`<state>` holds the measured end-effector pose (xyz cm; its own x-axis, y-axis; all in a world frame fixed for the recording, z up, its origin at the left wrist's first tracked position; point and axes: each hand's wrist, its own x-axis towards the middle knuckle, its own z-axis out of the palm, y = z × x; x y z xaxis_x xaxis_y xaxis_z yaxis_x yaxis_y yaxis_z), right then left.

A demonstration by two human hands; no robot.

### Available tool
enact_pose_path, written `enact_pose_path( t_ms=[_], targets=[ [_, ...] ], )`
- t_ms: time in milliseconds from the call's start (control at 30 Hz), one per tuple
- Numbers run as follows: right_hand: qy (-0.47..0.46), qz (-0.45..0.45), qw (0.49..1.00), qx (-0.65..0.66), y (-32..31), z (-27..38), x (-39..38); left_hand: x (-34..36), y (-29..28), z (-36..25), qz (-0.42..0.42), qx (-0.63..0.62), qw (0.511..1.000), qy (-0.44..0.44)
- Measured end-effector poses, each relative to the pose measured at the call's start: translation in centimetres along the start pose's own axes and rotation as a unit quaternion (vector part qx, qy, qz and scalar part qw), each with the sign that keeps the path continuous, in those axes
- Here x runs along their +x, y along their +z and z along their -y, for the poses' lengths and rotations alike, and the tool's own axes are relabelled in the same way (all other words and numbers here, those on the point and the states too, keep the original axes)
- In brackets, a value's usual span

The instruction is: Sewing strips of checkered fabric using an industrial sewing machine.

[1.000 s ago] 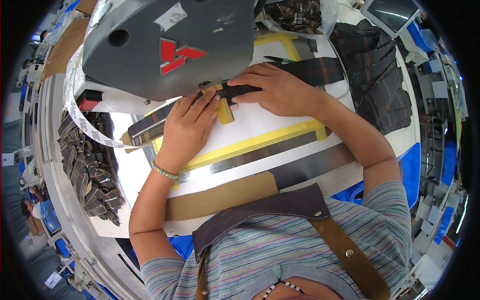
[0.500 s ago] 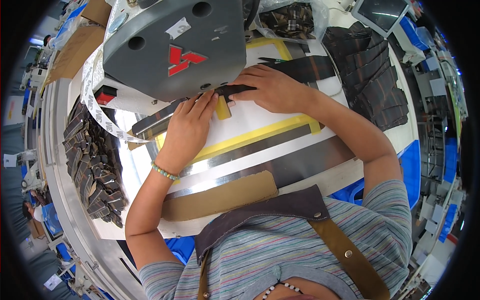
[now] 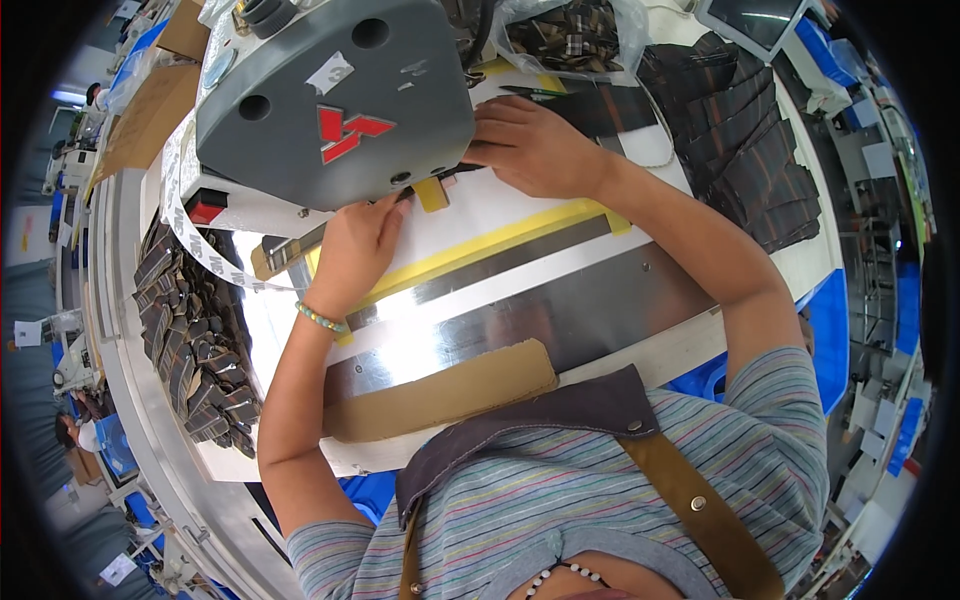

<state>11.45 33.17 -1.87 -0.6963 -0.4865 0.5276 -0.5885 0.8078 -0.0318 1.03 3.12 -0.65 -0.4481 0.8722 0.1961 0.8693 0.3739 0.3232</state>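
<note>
A dark plaid fabric strip (image 3: 610,110) runs under the grey head of a machine (image 3: 270,140), and its left end shows beyond my left hand. My left hand (image 3: 352,250), with a beaded bracelet at the wrist, is closed at the machine's lower edge, thumb and finger together on the strip; its other fingertips are hidden. My right hand (image 3: 545,150) lies on the strip to the right of the head with fingers stretched out, their tips partly behind the machine. A yellow tab (image 3: 431,195) sits between the hands on the white work surface (image 3: 490,205).
Cut plaid pieces (image 3: 190,350) are heaped at the left, and layered plaid strips (image 3: 745,150) at the right. A clear bag (image 3: 575,40) of scraps and a screen (image 3: 755,22) stand at the back. Brown cardboard (image 3: 445,392) lies along the front edge; a blue bin (image 3: 825,335) is at the right.
My hands have moved apart: the left drew back leftward and its fingers closed up, while the right shifted slightly away from me. The whole view has shifted a little.
</note>
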Motion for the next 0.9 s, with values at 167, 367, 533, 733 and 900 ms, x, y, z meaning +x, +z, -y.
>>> enact_pose_path(
  t_ms=[167, 367, 533, 733, 900],
  targets=[
    [0.034, -0.035, 0.999, -0.011, 0.4, -0.4, -0.1, 0.5, 0.6, 1.6, -0.005, -0.072, 0.964, -0.256],
    [0.02, -0.044, 0.999, -0.02, 0.4, 0.0, -0.1, 2.0, 2.8, 2.4, -0.087, -0.128, 0.974, -0.167],
    [-0.022, -0.036, 0.999, -0.024, 0.2, 0.3, 0.7, 2.1, 2.5, 2.5, -0.089, -0.18, 0.956, -0.213],
    [-0.068, 0.029, 0.997, 0.025, -0.2, 2.3, -0.8, 0.6, 1.3, -0.3, -0.106, -0.36, 0.908, -0.186],
    [0.071, 0.067, 0.995, -0.009, -0.3, 4.7, -2.0, -0.5, 0.6, -2.7, -0.049, -0.345, 0.916, -0.2]
  ],
)
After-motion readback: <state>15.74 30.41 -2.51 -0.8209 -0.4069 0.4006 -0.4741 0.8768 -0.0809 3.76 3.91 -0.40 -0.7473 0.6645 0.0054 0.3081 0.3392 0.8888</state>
